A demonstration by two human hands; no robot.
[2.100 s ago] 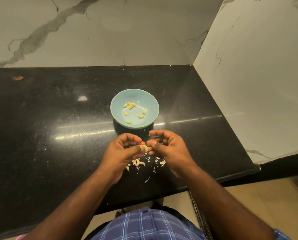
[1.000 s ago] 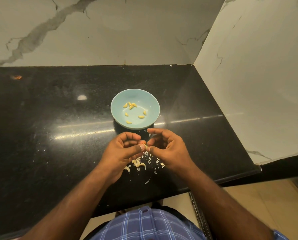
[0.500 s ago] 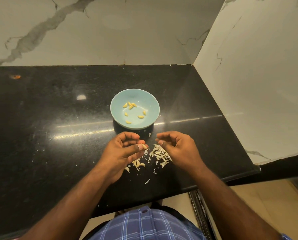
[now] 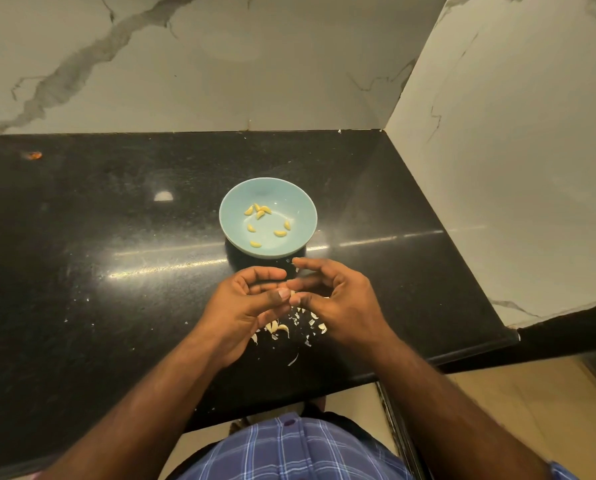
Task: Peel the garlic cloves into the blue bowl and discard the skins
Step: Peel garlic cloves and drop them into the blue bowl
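Head view: left hand (image 4: 244, 303) and right hand (image 4: 338, 299) pinch one small pale garlic clove (image 4: 292, 294) in a fingertip grip; light, slippery, papery-skinned, best nipped at its ends.

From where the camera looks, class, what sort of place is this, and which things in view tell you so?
Most likely a home kitchen corner: a polished black stone countertop meets white marble-patterned wall panels, and a round pale blue ceramic bowl holds peeled yellow garlic cloves, with papery skins beside it.
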